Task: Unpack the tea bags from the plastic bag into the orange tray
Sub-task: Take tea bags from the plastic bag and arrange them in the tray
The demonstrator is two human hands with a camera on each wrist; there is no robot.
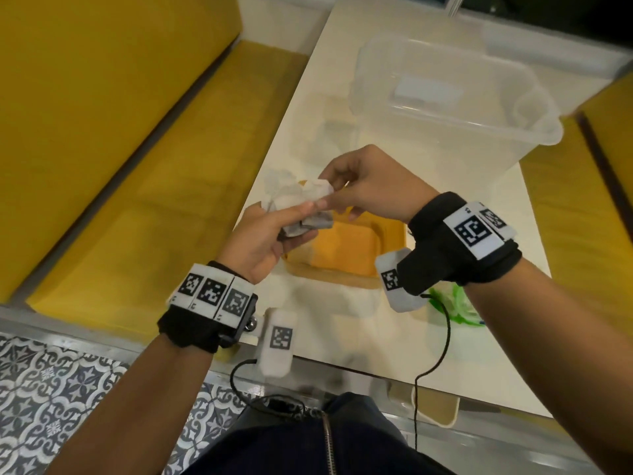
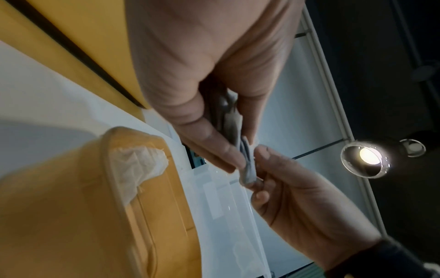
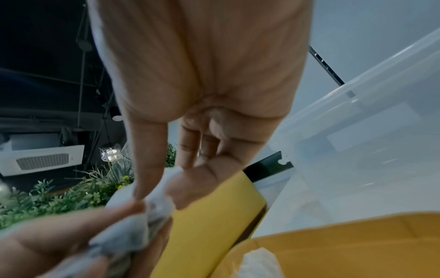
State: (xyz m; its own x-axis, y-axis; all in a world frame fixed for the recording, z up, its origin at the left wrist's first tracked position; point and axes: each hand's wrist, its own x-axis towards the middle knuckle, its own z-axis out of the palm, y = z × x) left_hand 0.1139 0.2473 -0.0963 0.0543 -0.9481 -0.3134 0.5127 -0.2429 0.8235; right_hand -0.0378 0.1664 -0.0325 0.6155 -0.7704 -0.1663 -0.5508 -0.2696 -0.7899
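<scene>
The left hand (image 1: 263, 240) holds a bunch of tea bags (image 1: 294, 209) above the orange tray (image 1: 346, 250). The right hand (image 1: 370, 186) pinches one bag at the top of this bunch. I think it should pull slowly, so strings do not tangle. One tea bag (image 2: 138, 169) lies already in the tray.

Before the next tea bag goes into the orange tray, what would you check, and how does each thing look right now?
1. Left hand holds the bundle of tea bags: ok.
2. Right hand has a grip on a single tea bag: cannot tell, its fingertips pinch the bundle's edge.
3. Hands are above the orange tray: ok.
4. Tray has room: ok, one tea bag lies in a corner.
5. Clear tub stands apart from the tray: ok.
</scene>
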